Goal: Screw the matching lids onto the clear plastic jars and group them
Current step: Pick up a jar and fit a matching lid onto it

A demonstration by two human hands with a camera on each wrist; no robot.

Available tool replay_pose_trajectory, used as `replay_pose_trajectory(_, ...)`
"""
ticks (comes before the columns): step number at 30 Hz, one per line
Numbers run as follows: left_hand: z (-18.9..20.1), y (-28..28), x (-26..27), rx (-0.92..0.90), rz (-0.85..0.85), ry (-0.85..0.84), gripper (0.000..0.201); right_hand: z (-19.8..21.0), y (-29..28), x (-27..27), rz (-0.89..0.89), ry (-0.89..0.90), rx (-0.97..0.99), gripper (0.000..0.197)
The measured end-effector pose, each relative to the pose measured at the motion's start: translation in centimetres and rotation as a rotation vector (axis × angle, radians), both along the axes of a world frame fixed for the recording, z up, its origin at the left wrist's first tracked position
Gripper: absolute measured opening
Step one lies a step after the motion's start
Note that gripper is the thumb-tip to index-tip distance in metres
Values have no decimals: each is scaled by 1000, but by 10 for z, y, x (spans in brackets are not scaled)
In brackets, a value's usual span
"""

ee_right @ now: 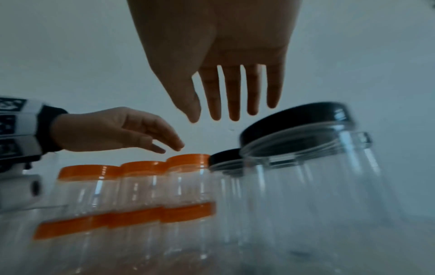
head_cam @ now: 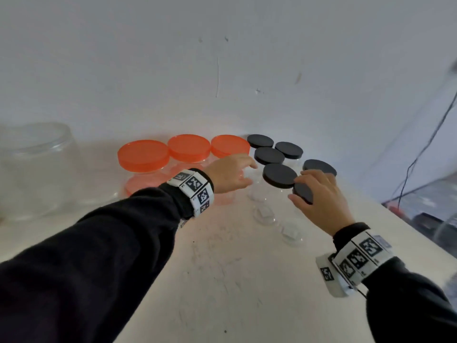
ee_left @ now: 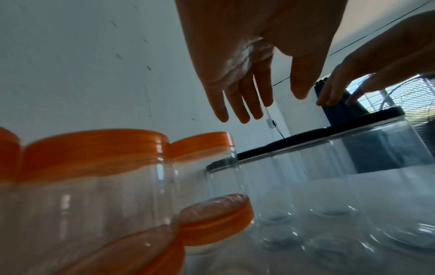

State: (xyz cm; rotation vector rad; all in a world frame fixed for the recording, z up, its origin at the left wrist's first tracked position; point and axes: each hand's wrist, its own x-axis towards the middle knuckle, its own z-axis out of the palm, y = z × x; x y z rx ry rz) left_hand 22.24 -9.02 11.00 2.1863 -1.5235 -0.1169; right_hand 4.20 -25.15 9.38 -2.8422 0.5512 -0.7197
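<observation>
Head view, hidden or unclear first, left to right. Large lidless jar (head_cam: 34,169) at the left edge, blurred and cut off by the frame. Orange patches low behind the clear walls, partly behind the left sleeve; cannot tell whether more lids or reflections. Clear jars (head_cam: 265,214) nearly invisible against the white table (head_cam: 222,280): only three round bases readable at frame centre, so jar count under the lids not confirmable. Sixth black lid (head_cam: 303,194) half covered by the right hand. Far right edge blurred: dark cable (head_cam: 420,157) and dark clutter, not identifiable.

Counts:
- Orange lids (head_cam: 189,147): 3, in a row on jars at centre-left, touching or nearly so.
- Black lids (head_cam: 279,175): 6, clustered just right of the orange row, the nearest one under the right hand.

Hands:
- Left hand (head_cam: 230,174): released, fingers loosely extended, gripping nothing, above the gap between the orange row and the black cluster. Same in left wrist view, fingers (ee_left: 244,104) straight.
- Right hand (head_cam: 319,196): fingers straight and spread in right wrist view, no grasp. Fingertips on that lid's edge in left wrist view.
</observation>
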Motion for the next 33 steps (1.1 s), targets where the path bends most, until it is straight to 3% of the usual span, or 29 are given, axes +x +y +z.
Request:
replay_pose_trajectory(2, -9, -10, -5, 4, -18, -21, 43, -7, -12, -5, -48, 169, -27, 53)
replay_pose_trajectory(4, -14, -19, -10, 2, -26, -74, 48, -17, -20, -7, -19, 217, -47, 61)
replay_pose_trajectory(6, -15, -30, -16, -6, -14, -111, 54, -29, -28, -7, 47, 153, -77, 60)
replay_pose_trajectory(12, -23, -64, -30, 7, 5, -5, 73, -39, -65, -12, 295, -11, -119, 57)
replay_pose_trajectory(18, -30, -98, -38, 49, 79, -230, 70, -36, -108, -16, 576, 12, -75, 56)
replay_pose_trajectory(26, -47, -111, -42, -99, 148, -130, 65, -39, -140, -6, 809, 104, -122, 97)
replay_pose_trajectory(33, -57, -81, -38, -183, 212, -148, 63, -42, -146, 12, 959, 49, -118, 95)
